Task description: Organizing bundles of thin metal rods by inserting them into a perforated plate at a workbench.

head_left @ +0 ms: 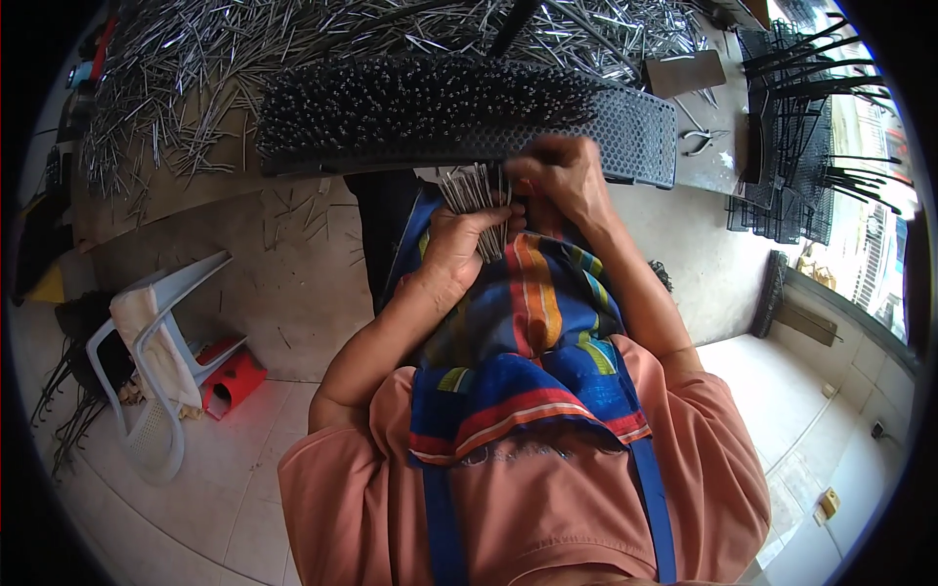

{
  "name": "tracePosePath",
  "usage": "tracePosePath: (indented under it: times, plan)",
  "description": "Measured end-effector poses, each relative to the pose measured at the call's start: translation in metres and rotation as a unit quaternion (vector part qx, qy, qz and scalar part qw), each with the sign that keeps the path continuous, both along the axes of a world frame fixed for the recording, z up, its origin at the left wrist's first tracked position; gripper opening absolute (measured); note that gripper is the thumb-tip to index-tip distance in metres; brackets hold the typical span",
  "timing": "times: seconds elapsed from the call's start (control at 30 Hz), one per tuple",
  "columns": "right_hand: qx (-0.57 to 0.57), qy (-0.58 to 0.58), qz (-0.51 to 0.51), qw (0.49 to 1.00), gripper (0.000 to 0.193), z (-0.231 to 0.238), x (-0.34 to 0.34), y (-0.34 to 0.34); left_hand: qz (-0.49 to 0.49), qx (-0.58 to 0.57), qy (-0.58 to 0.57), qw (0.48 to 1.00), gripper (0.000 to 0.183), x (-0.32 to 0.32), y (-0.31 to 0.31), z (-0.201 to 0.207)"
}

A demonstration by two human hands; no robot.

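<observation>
The brown tabletop [176, 195] runs across the far side, strewn with a wide heap of loose thin metal pins [195, 68]. On its near edge lies a long black perforated plastic tray [625, 127], its left and middle part thick with upright pins, its right end bare. On the pale tiled floor at the left stands a white plastic chair [156, 332] with a small red box [233, 379] just beside it. A striped blue, orange and red apron [528, 332] covers the person's lap. Above it, near the tray's near edge, the left hand [457, 249] is closed around a bundle of grey metal pins [479, 195], which fans out from the fist toward the tray. The right hand [562, 176], just right of the bundle, pinches its fingertips at the bundle's top, touching the pins.
</observation>
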State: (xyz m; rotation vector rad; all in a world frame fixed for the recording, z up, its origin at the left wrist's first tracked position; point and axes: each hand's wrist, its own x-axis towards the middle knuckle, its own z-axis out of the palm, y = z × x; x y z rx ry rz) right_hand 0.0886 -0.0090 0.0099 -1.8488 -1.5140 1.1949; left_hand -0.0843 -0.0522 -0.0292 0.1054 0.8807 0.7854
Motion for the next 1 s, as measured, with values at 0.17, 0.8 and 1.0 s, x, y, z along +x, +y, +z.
tracePosePath:
  times: [0.17,0.8,1.0]
  plan:
    - [-0.117,0.183,-0.064,0.974,0.010,-0.011,-0.005,-0.019,-0.020,0.014,0.023,0.999,0.023,0.009,-0.002,0.004]
    - [0.331,0.050,-0.139,0.932,0.013,-0.025,0.011,0.006,-0.028,0.081,0.082,0.993,0.023,0.004,-0.023,-0.005]
    - [0.340,-0.035,-0.104,0.934,0.013,-0.030,0.005,0.006,-0.025,0.064,0.070,0.995,0.024,0.003,-0.015,-0.004]
